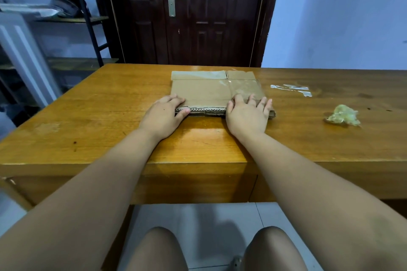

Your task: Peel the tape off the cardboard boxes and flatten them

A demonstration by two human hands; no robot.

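Note:
A flattened brown cardboard box (204, 91) lies on the wooden table (88, 116), its layered near edge facing me. Shiny clear tape still shows on its top right part. My left hand (164, 114) lies at the near left corner, fingers on top and thumb against the edge. My right hand (247, 114) presses flat on the near right corner with fingers spread. A strip of peeled clear tape (293, 89) lies on the table to the right of the box. Farther right sits a crumpled yellowish ball of tape (343, 115).
A dark wooden door (187, 17) stands behind the table. A metal shelf rack (83, 17) with a dark helmet is at the back left. A white slatted object (24, 50) leans at the far left. My knees show below the table's front edge.

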